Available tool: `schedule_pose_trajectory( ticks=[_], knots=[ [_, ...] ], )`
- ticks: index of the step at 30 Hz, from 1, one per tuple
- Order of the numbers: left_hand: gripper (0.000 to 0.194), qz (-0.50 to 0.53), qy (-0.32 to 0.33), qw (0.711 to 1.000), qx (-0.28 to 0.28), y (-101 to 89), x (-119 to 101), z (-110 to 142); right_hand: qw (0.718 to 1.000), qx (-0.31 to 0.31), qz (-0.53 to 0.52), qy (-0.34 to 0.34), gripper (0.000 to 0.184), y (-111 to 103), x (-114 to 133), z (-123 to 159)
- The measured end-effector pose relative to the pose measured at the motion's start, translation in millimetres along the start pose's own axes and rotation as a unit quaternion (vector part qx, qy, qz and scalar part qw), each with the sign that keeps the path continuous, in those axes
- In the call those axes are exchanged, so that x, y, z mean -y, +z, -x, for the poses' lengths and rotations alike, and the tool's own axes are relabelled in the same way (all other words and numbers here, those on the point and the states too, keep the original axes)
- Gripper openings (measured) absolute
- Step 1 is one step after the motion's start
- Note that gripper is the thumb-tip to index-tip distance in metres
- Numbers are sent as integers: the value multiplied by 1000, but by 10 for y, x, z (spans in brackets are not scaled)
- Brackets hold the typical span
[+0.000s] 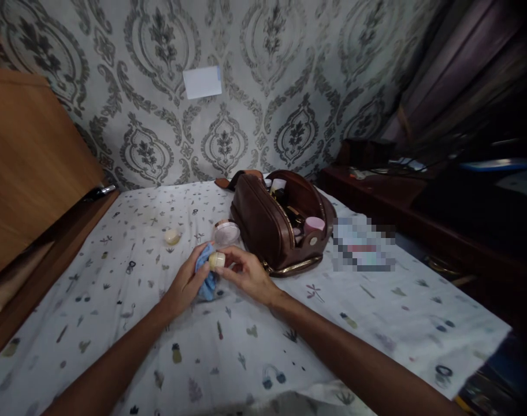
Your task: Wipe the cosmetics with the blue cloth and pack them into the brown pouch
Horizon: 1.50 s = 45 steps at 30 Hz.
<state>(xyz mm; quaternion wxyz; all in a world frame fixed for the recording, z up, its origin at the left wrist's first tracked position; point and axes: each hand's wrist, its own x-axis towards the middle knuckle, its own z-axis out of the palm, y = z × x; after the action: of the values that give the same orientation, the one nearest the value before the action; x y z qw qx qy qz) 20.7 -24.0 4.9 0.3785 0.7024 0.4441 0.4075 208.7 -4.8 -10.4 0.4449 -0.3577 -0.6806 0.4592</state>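
Over the patterned white cloth, my left hand is closed on a crumpled blue cloth. My right hand pinches a small pale-yellow jar between thumb and fingers, and the blue cloth is up against the jar's left side. Just behind my hands sits a round, pale container with a pinkish rim. To the left, apart from both hands, lies a small round cream-coloured piece; I cannot tell whether it is a lid. A brown leather toiletry bag stands unzipped right behind my right hand.
Inside the bag are a pink-lidded container, a white-topped one and darker items. A blurred-out flat item lies to its right. Wooden furniture borders the left, dark furniture the right. Behind is a patterned wall.
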Motion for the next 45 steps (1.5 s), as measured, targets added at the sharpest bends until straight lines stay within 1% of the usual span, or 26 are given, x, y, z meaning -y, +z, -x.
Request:
schedule_pose_trajectory(
  ticks=[2, 4, 8, 11, 16, 20, 22, 27, 30, 34, 37, 39, 41, 44, 45],
  knots=[
    [59, -3, 8, 1000, 20, -2, -1, 37, 999, 16, -38, 6, 42, -9, 5, -5],
    [62, -7, 13, 999, 34, 2, -3, 52, 997, 35, -73, 15, 47, -17, 25, -6],
    [46, -14, 5, 1000, 28, 6, -7, 25, 993, 58, -92, 33, 50, -20, 63, -7],
    [39, -18, -15, 999, 23, -1, 2, 3, 993, 57, -96, 41, 49, -12, 60, -7],
    [35, -21, -29, 999, 8, -4, 29, 3, 993, 28, -103, 41, 46, 5, 14, -8],
    [34, -18, -27, 999, 11, 1, 18, 1, 992, 8, -123, 34, 52, 5, -21, -10],
    [35, -15, -21, 1000, 15, 2, 5, 3, 991, 12, -126, 37, 55, -2, -29, -11],
    [37, -20, -12, 999, 29, 0, -27, 11, 991, 49, -101, 67, 63, -20, -22, -14],
    [37, -17, -15, 999, 29, 2, -43, 9, 992, 47, -89, 77, 69, -23, -16, -21],
    [36, -12, -24, 1000, 6, 8, -49, 4, 993, 28, -93, 66, 68, -20, -13, -20],
    [36, -9, -26, 1000, -3, 10, -35, 10, 988, 40, -131, 70, 65, -12, -6, -12],
    [42, 2, -28, 999, -16, 11, -18, 18, 982, 48, -165, 80, 62, -6, -2, -10],
    [50, 13, -36, 998, -53, 13, 1, 25, 978, 42, -186, 86, 60, 1, -7, -13],
    [53, 24, -48, 991, -124, 19, 27, 17, 980, 23, -180, 83, 57, 9, -26, -21],
    [54, 33, -51, 989, -138, 20, 36, 9, 981, 17, -175, 79, 56, 11, -32, -23]
  ],
)
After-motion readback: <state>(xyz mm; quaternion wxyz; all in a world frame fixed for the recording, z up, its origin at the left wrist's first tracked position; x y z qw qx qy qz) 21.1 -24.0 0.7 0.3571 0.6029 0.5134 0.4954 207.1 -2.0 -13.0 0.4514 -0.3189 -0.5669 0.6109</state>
